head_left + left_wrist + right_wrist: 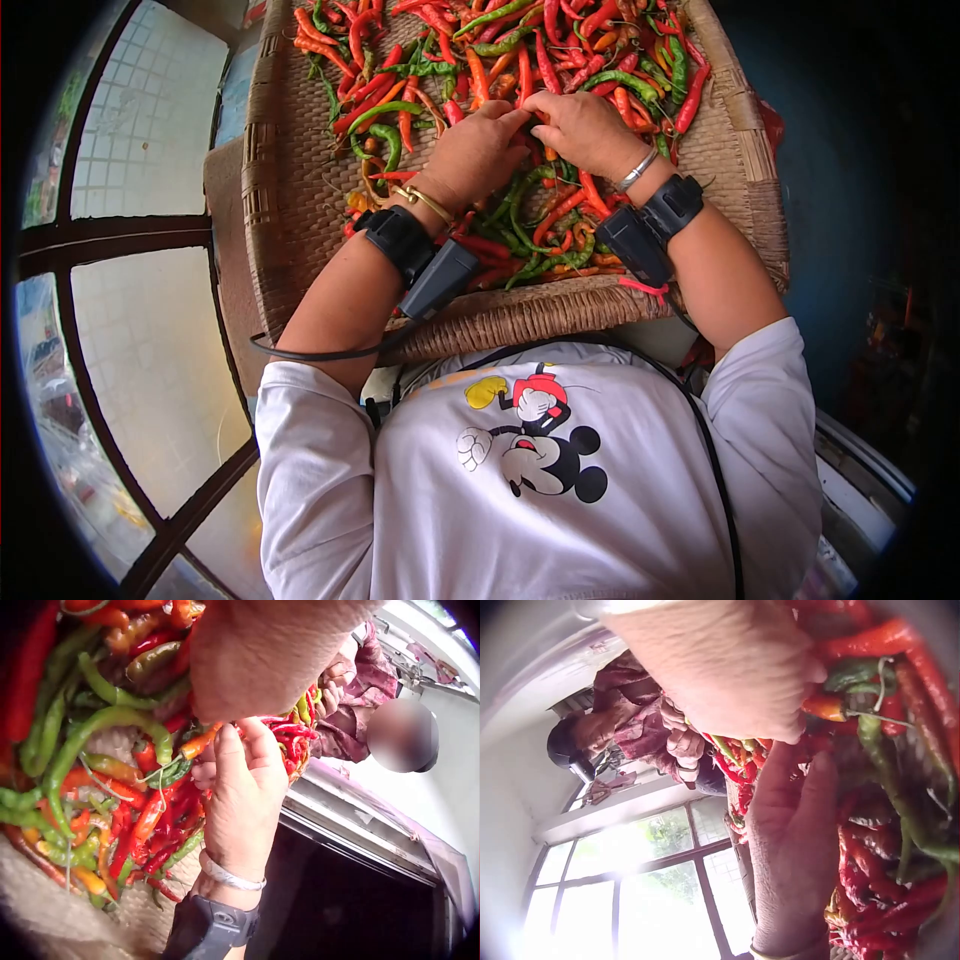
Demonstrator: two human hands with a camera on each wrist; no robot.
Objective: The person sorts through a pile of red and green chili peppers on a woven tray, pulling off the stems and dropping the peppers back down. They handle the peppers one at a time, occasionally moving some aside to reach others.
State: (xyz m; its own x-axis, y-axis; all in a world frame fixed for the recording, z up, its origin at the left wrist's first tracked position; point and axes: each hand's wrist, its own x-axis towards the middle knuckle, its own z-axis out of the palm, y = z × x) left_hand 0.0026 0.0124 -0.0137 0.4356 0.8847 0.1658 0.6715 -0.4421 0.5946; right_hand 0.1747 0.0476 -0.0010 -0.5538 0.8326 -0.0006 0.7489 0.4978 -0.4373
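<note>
While I'm watching the feed remotely, both hands are working over a big woven basket (525, 318) w/ lots of red, orange & green peppers (550, 65) lying in it, some straight, some curly. L hand (468, 155) & R hand (590, 130) are meeting close together over the pile, backs up, fingertips nearly touching b/w them. Re grip: R fingers are bending inward in the L wrist cam view, gap narrow, w/ an orange pepper (199, 742) sitting right by the thumb tip; can't tell if they're pinching it. L fingertips are hiding behind the hands, so I can't tell whether that grip's holding anything. That orange pepper's stem is pointing away from the R hand, w/ green & red ones lying just beside it.

L wrist is wearing a gold bangle (428, 203), R wrist a silver bracelet (638, 170); both are carrying black straps (673, 207) w/ a small camera (440, 280) each. Basket's near rim is sitting just in front of a white shirt (460, 540) w/ a cartoon mouse (535, 465) on it. Window (140, 360) is standing on the L side. Another person (367, 682) in a pinkish patterned top is sharing the space, hands near the peppers too.
</note>
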